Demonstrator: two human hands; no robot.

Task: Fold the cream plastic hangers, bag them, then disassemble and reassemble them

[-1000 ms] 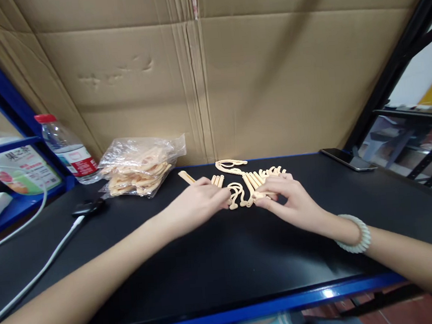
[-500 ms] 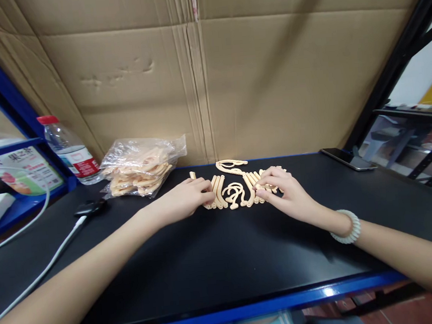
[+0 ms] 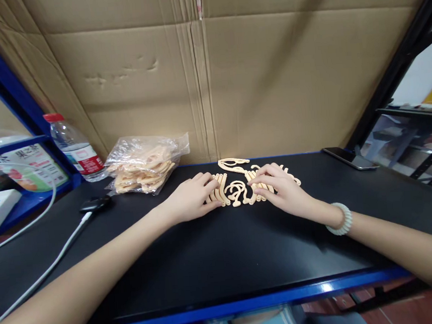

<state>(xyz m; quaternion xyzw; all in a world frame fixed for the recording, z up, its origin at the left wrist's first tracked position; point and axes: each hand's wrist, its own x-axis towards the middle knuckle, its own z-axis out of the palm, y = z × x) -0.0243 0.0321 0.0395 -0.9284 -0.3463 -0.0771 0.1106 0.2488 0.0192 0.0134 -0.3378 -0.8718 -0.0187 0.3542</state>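
Observation:
Several pale curved wooden pieces (image 3: pixel 223 189) stand side by side in a row on the black table. My left hand (image 3: pixel 192 196) is around the left end of this row, thumb at the near end and fingers at the far end. A second row of similar wooden strips (image 3: pixel 250 182) lies to the right. My right hand (image 3: pixel 281 189) rests over that row, fingers spread and touching the strips, hiding part of them. Between the rows lies a curly wooden piece (image 3: pixel 236 191). Behind them is a looped wooden piece (image 3: pixel 233 164).
A clear plastic bag of wooden pieces (image 3: pixel 145 165) lies at the back left, beside a red-capped bottle (image 3: pixel 78 148). A black plug with a white cable (image 3: pixel 95 205) is nearer. At the back right lies a phone (image 3: pixel 350 158). A cardboard wall (image 3: pixel 269 78) closes off the back.
My left hand has shifted slightly right, its thumb now extended along the near end of the left row. My right hand's fingers have spread from a pinch over the right row.

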